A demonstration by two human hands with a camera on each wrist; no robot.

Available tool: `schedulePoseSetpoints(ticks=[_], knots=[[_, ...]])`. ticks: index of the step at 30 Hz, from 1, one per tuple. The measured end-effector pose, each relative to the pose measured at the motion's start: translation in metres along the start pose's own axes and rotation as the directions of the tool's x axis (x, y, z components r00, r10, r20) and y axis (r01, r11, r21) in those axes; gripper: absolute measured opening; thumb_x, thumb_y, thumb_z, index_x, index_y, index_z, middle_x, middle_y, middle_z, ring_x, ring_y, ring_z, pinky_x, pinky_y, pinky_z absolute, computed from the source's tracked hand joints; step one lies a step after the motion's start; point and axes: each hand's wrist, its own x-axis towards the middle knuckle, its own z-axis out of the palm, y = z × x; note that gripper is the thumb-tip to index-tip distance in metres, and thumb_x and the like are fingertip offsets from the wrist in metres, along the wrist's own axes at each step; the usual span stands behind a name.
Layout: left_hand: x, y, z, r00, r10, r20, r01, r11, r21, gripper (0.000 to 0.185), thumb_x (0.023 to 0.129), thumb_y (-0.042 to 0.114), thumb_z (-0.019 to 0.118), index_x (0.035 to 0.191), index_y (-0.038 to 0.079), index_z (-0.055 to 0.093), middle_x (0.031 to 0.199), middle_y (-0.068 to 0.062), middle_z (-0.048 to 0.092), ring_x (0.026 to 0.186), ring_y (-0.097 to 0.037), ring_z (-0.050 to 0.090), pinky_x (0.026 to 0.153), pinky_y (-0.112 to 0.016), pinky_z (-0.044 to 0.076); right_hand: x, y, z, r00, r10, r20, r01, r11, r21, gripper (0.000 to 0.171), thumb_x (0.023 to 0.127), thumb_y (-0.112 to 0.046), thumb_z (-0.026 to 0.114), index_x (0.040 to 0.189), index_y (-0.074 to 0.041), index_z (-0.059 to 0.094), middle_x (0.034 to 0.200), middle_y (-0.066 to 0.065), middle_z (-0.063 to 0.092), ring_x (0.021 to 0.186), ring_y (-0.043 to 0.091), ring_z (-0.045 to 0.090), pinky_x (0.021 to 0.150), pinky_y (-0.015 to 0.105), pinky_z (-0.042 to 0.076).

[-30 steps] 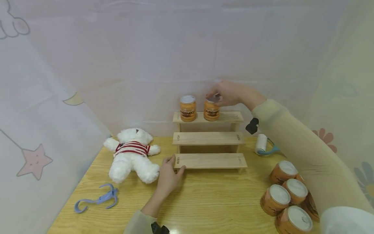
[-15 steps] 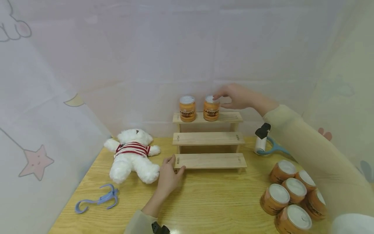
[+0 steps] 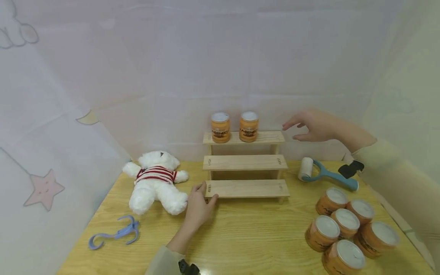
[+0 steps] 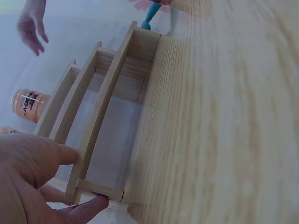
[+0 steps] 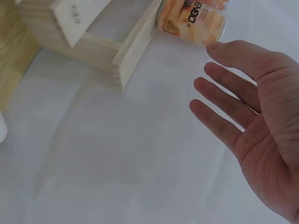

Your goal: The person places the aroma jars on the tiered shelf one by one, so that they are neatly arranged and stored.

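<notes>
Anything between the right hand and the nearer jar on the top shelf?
Nothing. In the head view the right hand hangs open to the right of the jar; only bare top shelf and backdrop lie between them.

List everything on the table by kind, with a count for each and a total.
Orange jars on the top step: 2
Orange jars lying on the table: 5
Wooden step shelf: 1
White teddy bear: 1
Blue hanger: 1
Lint roller: 1
Total: 11

Table [image 3: 247,236] — rack [image 3: 245,164], cans [image 3: 347,233], bear [image 3: 156,181]
</notes>
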Motion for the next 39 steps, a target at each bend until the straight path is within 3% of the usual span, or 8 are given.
schedulePoseSetpoints(ticks=[6,10,16,22,27,32,39], knots=[[0.000,-0.001,-0.004,1.000,-0.002,-0.001,0.002,1.000,0.012,0.072,0.101,0.024,0.075,0.151,-0.017,0.044,0.147,-0.039,0.053,0.137,-0.052,0.056,0.112,-0.060,0.052,-0.029,0.006,0.011,0.996,0.059,0.068,-0.058,0.998,-0.024,0.034,0.094,-0.015,0.082,0.127,-0.020,0.077,0.129,0.002,0.075,0.112,0.025,0.074,0.092,0.041,0.065],[-0.001,0.001,-0.002,1.000,0.006,-0.020,-0.005,1.000,0.016,0.071,0.101,0.023,0.075,0.151,-0.018,0.045,0.146,-0.039,0.054,0.136,-0.052,0.057,0.111,-0.059,0.053,-0.051,0.013,0.025,0.997,0.058,0.045,-0.059,0.998,0.011,0.030,0.093,-0.015,0.084,0.122,-0.021,0.078,0.120,-0.002,0.075,0.108,0.024,0.074,0.086,0.034,0.066],[-0.001,0.007,0.005,0.998,0.049,-0.026,-0.049,0.998,0.029,0.069,0.100,0.021,0.076,0.148,-0.020,0.048,0.142,-0.040,0.056,0.132,-0.053,0.060,0.107,-0.059,0.055,-0.101,0.026,0.052,0.989,0.133,0.065,-0.138,0.987,0.084,0.032,0.093,-0.018,0.085,0.122,-0.026,0.077,0.123,-0.005,0.073,0.110,0.026,0.073,0.083,0.029,0.065],[-0.001,0.012,0.008,0.999,0.031,-0.006,-0.031,0.999,0.028,0.071,0.101,0.024,0.074,0.151,-0.017,0.045,0.145,-0.039,0.054,0.135,-0.052,0.058,0.109,-0.057,0.055,-0.144,0.033,0.072,0.984,0.168,0.066,-0.174,0.980,0.095,0.032,0.094,-0.017,0.083,0.124,-0.022,0.075,0.126,-0.003,0.074,0.108,0.026,0.073,0.078,0.024,0.063],[-0.002,0.011,0.006,1.000,0.026,-0.003,-0.026,0.999,0.029,0.071,0.102,0.024,0.074,0.152,-0.017,0.045,0.146,-0.039,0.055,0.135,-0.051,0.058,0.109,-0.057,0.055,-0.159,0.032,0.087,0.981,0.172,0.088,-0.181,0.977,0.109,0.034,0.094,-0.028,0.084,0.125,-0.019,0.075,0.123,-0.002,0.074,0.105,0.022,0.073,0.074,0.022,0.062],[-0.002,0.012,0.006,1.000,0.017,0.001,-0.017,0.999,0.030,0.071,0.102,0.025,0.074,0.152,-0.016,0.045,0.146,-0.038,0.055,0.135,-0.051,0.058,0.109,-0.057,0.055,-0.163,0.033,0.098,0.979,0.168,0.114,-0.175,0.983,0.054,0.043,0.094,-0.042,0.082,0.127,-0.017,0.075,0.124,0.000,0.076,0.104,0.020,0.074,0.077,0.026,0.061],[-0.001,0.011,0.006,1.000,0.005,0.015,-0.005,1.000,0.019,0.071,0.102,0.025,0.074,0.152,-0.016,0.045,0.147,-0.038,0.053,0.137,-0.051,0.056,0.111,-0.057,0.053,-0.165,0.029,0.118,0.983,0.110,0.149,-0.124,0.988,0.086,0.032,0.097,-0.033,0.079,0.124,-0.015,0.076,0.122,-0.002,0.076,0.106,0.026,0.074,0.081,0.034,0.062]])
